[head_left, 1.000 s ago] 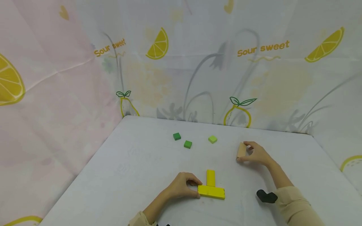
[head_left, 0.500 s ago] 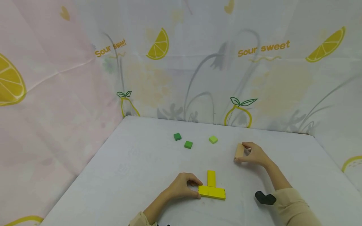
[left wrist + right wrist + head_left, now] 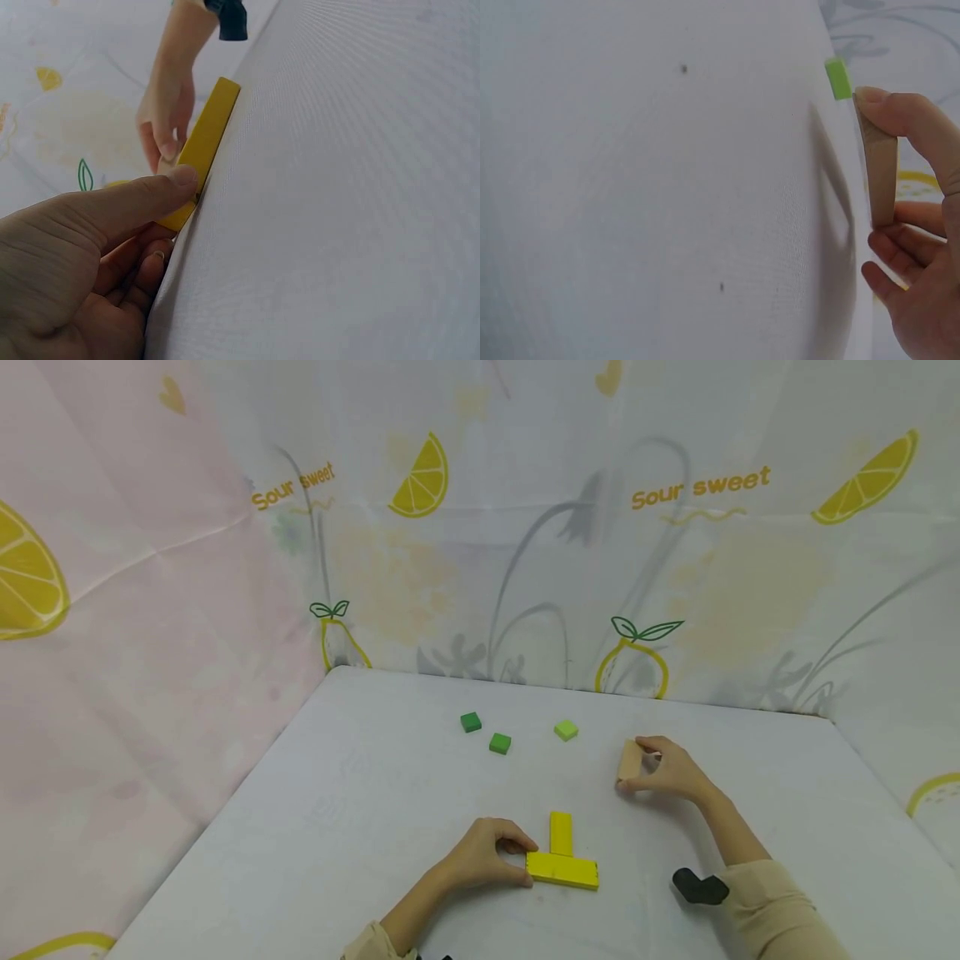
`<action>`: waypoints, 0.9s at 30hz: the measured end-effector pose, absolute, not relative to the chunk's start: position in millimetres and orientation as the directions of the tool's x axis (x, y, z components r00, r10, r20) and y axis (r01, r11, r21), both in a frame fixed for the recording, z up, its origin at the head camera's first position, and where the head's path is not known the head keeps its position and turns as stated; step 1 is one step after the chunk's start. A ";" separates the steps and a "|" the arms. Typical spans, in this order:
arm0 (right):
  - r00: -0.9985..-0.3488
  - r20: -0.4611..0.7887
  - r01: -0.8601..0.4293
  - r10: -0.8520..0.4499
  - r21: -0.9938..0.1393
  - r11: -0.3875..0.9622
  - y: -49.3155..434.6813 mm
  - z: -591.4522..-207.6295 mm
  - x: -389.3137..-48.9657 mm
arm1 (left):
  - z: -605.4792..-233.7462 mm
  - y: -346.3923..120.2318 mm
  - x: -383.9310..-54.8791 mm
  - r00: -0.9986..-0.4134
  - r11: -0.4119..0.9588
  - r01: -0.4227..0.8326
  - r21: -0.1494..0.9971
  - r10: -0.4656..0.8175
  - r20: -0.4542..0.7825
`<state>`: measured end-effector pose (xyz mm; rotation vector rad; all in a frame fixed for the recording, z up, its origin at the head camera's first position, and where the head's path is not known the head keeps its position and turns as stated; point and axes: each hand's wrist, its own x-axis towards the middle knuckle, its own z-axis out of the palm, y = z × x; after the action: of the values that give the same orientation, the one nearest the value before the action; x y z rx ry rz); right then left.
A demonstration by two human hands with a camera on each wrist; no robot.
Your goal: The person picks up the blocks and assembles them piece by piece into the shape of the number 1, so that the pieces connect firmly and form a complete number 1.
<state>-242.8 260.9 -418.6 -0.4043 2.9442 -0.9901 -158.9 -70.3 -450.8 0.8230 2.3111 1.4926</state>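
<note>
My left hand (image 3: 480,856) pinches the left end of a long yellow block (image 3: 562,871), thumb at the near side and fingers at the far side. A second yellow block (image 3: 560,833) stands off the middle of its far edge, so the pair makes a T. Farther to the right, my right hand (image 3: 671,770) holds a plain wooden block (image 3: 629,762) by its two ends between thumb and fingers. The right wrist view shows this wooden block (image 3: 881,172) close over the white surface. In the left wrist view my thumb covers part of the long yellow block (image 3: 214,127).
Two green blocks (image 3: 471,722) (image 3: 500,743) lie toward the back of the white table (image 3: 360,793). A light green block (image 3: 566,730) lies to their right. A patterned cloth (image 3: 510,527) hangs behind the table. Black gear (image 3: 700,887) sits at my right sleeve.
My right hand has shifted a little to the left with the wooden block. The left hand and the yellow blocks stay in place.
</note>
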 end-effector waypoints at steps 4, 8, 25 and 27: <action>-0.965 0.075 -0.247 -0.253 -0.592 0.767 257.2 -419.9 -244.1 | -451.1 -70.2 -159.2 -0.803 0.312 0.316 0.896 0.591 0.078; -0.963 0.074 -0.250 -0.258 -0.596 0.763 253.1 -420.6 -245.1 | -451.9 -70.0 -159.9 -0.804 0.316 0.318 0.894 0.590 0.077; -0.945 0.100 -0.306 -0.313 -0.610 0.731 238.8 -423.2 -248.8 | -450.7 -69.9 -159.8 -0.806 0.322 0.317 0.892 0.587 0.075; -0.940 0.108 -0.319 -0.324 -0.616 0.720 237.3 -424.8 -248.9 | -450.8 -70.1 -159.2 -0.805 0.325 0.319 0.890 0.588 0.074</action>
<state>-248.9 237.3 -424.8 -0.5428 2.9070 -1.0392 -159.2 -70.1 -450.8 0.8199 2.3303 1.4726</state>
